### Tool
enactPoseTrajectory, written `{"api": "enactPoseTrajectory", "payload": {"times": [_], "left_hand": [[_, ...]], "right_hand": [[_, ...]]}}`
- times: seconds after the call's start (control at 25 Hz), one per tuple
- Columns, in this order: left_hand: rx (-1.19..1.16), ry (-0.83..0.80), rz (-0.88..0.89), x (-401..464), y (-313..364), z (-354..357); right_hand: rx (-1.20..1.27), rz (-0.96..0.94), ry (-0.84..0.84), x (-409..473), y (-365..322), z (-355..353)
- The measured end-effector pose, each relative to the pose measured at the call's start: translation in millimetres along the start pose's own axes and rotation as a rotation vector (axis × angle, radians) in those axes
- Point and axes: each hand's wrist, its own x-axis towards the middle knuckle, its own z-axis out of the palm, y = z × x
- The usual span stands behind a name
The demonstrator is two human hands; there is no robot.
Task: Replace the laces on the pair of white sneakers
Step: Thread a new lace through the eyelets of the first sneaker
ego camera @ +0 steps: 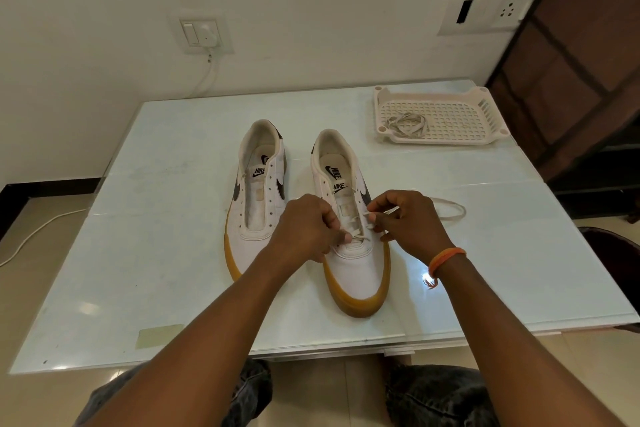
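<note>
Here, two white sneakers stand side by side near the middle of the pale glass counter [173, 218], toes toward the near edge and heels toward the far wall. The left sneaker [254, 198] has bare eyelets and no lace. The right sneaker [353, 253] carries a white lace [360, 218] threaded across its lower eyelets only.

The left hand [304, 229] hovers over the gap between the shoes, its grip narrow, thumb and fingers pinching a run of the lace at the lowest eyelets. The right hand [412, 222], with an orange thread band [445, 258] on its wrist, pinches the lace on the shoe's right side, its grip just as tight. A loose loop of the same lace [450, 210] trails out from behind that hand and lies flat on the counter to the right.

At the far right corner sits a white perforated tray [460, 114], close to the counter's far and right edges, with another coiled lace [407, 125] lying in its left end. The tray is well apart from the shoes, with bare glass between them.

A broad bare stretch of counter runs left of the left sneaker out to the left edge. A strip of tape [159, 336] lies near the near edge, left of the forearms. The toe of the right sneaker stops short of the near edge.
</note>
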Motion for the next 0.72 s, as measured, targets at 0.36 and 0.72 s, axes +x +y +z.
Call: {"api": "enactPoseTrajectory", "payload": {"times": [0.36, 0.72], "left_hand": [[0.497, 0.302, 0.444, 3.3, 3.5, 8.8], [0.057, 0.012, 0.287, 13.6, -3.8, -28.3]], "right_hand": [[-0.016, 0.005, -0.007, 0.1, 0.7, 0.2], [-0.003, 0.021, -0.008, 0.3, 0.8, 0.0]]}}
